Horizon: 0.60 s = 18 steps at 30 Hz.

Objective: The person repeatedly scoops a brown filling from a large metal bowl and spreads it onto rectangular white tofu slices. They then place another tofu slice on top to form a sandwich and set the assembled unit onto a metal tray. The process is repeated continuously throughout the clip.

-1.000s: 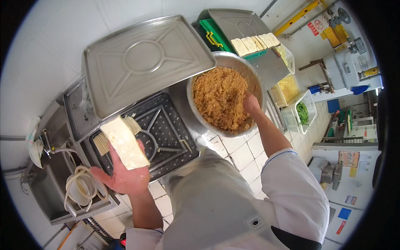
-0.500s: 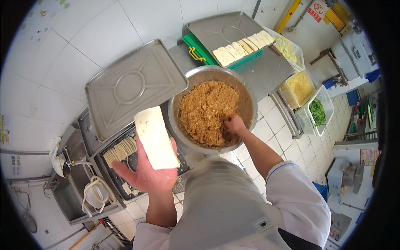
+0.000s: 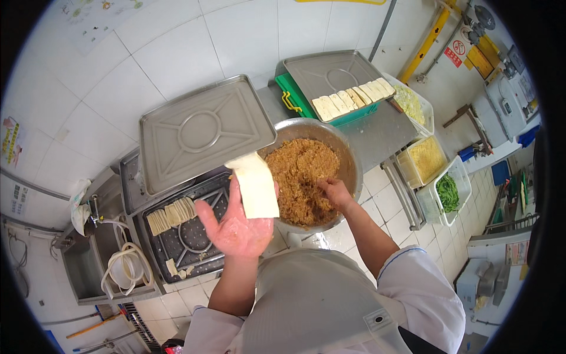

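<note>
A pale rectangular slice (image 3: 259, 187), apparently tofu or bean curd, lies across the fingers of my left hand (image 3: 239, 233). That palm faces up with the thumb spread away, and the slice's far end droops over the fingertips. Just to the right stands a large metal bowl (image 3: 355, 171) of crumbly brown filling (image 3: 299, 162). My right hand (image 3: 336, 192) is at the right side of the filling, its curled fingers closed on some of it. What exactly lies between those fingers is partly hidden.
Behind the left hand, a dark perforated tray (image 3: 206, 236) holds more slices beneath an overturned grey tray (image 3: 236, 112). Filled slices line another tray (image 3: 312, 68) on a green crate (image 3: 286, 88). Vegetable baskets (image 3: 460, 203) stand right, a sink (image 3: 82, 268) left.
The view has shifted. My left hand has come nearer the bowl, and the slice on it now bends at its far end. My right hand stays in the filling.
</note>
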### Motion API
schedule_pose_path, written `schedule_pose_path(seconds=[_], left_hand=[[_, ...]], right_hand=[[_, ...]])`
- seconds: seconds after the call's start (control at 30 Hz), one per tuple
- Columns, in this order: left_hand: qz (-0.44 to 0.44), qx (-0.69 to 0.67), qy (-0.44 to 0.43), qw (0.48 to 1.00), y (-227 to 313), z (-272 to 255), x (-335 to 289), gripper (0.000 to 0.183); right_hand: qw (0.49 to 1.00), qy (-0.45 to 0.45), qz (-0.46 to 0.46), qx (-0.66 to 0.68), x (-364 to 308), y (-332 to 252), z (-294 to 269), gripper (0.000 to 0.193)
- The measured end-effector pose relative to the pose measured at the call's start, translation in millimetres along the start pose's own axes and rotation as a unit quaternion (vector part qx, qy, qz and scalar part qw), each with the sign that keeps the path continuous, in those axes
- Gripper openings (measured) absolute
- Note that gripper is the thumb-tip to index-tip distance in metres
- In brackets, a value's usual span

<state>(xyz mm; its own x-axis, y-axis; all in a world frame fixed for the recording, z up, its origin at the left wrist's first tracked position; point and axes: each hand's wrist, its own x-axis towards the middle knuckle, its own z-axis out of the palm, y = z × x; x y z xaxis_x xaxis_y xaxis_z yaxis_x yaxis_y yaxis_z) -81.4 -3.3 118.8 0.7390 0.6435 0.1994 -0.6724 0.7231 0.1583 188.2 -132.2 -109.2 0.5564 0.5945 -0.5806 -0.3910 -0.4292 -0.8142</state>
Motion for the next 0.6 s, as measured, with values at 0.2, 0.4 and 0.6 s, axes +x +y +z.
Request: schedule_pose_path(seconds=[0.2,0.4,0.6], left_hand=[[-0.010,0.019,-0.084,0.996,-6.8,-8.6,13.6,0.103],[-0.011,0.147,-0.018,0.989,-28.7,-10.6,23.2,0.105],[-0.007,0.771,-0.084,0.632,-51.2,-3.3,35.9,0.081]], right_hand=[[0.867,0.091,-0.195,-0.449,-29.0,-49.7,24.5,0.062],[0.892,-0.113,-0.416,0.137,-98.2,-120.3,101.6,0.069],[0.860,-0.226,-0.293,0.352,-117.8,-145.2,143.0,0.084]])
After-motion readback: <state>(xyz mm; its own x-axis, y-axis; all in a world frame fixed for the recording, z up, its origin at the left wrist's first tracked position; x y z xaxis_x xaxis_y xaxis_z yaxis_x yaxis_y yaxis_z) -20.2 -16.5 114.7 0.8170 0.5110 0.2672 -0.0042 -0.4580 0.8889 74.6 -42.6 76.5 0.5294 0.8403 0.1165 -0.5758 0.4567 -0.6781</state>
